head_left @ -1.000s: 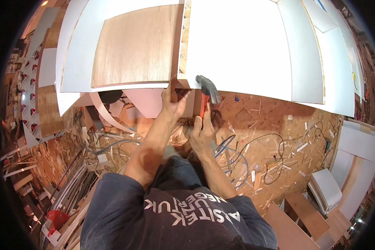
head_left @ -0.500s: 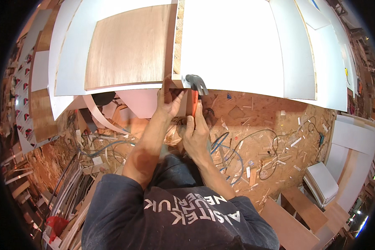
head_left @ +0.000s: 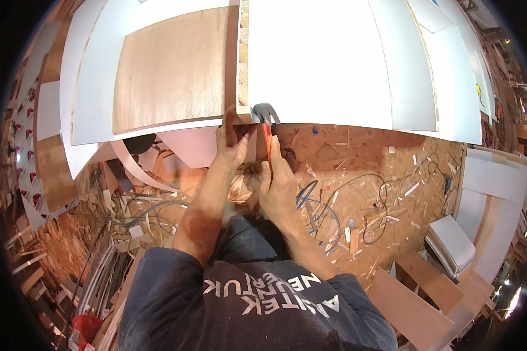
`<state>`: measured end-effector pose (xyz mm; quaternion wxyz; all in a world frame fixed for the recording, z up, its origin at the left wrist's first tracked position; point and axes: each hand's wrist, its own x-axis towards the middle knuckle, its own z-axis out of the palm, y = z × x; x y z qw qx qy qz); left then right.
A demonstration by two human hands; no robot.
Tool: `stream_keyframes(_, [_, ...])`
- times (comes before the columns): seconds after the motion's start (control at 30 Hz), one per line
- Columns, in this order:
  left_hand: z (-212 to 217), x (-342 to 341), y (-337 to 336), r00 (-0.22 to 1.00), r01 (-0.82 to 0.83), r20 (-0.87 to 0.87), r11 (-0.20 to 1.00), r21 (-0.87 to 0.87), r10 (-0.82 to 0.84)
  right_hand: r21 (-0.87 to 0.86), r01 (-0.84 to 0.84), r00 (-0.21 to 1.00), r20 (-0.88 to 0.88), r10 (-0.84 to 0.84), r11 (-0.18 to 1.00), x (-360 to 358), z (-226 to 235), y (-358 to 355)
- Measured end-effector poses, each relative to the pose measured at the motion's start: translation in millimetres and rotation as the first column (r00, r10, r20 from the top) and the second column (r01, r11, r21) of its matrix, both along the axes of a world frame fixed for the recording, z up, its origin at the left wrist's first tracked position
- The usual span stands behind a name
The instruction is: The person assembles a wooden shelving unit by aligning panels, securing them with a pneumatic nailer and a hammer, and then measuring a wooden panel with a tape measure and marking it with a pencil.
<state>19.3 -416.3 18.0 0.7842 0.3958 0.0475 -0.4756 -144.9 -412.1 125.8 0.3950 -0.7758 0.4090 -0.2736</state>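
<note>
Hammer [head_left: 267, 133] first, head view only: it is held upright in the picture at the near edge of a white panel unit [head_left: 316, 64], beside the near end of a wooden divider [head_left: 243, 64]. The orange handle is gripped by the right hand [head_left: 278, 186], fingers closed round it, thumb and forefinger laid along it. The dark head is turned with its claw to the right, its other side toward the divider's end. The left hand [head_left: 232, 147] is set at that same end, partly open, fingers up against the divider's brown side and thumb apart. Its fingertips are in shadow, so whether a nail or other small piece is pinched there cannot be told.

Step in hand, as judged: the divider's end appears to be steadied on the left while the hammer is applied from the right. For a next stroke, short, controlled taps would be called for, with the head kept square to the wood and the left fingers kept clear of it.

Brown plywood [head_left: 170, 73] is seen lying left of the divider. Below, a chip-strewn floor [head_left: 334, 155] is crossed by a blue hose [head_left: 335, 219]; white boards [head_left: 451, 243] are stacked at right.
</note>
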Motion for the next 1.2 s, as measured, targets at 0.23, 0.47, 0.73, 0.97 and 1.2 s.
stream_keyframes(0.23, [0.0,1.6,-1.3,0.998,0.037,0.046,0.999,-0.002,-0.037,-0.004,-0.046,0.995,-0.093,0.045,0.999,-4.2,15.5,-11.4])
stream_keyframes(0.47, [-2.3,1.4,-0.8,0.995,0.046,0.083,0.999,0.01,-0.046,0.04,-0.081,0.986,-0.144,0.086,0.996,-12.9,28.5,-18.0])
stream_keyframes(0.73, [-13.9,7.2,-0.4,0.993,0.065,0.099,0.998,-0.023,-0.062,0.053,-0.072,0.995,-0.065,0.076,0.996,-14.3,24.9,-24.7])
stream_keyframes(0.97, [-15.0,5.8,3.5,0.999,0.035,0.038,0.998,-0.06,-0.032,0.098,-0.089,0.993,-0.069,0.096,0.991,-14.7,25.3,-31.2])
stream_keyframes(1.2, [2.1,7.3,2.0,0.996,0.013,0.086,0.988,0.154,-0.026,-0.11,0.139,0.988,0.085,-0.13,0.984,-67.8,-1.7,-3.4])
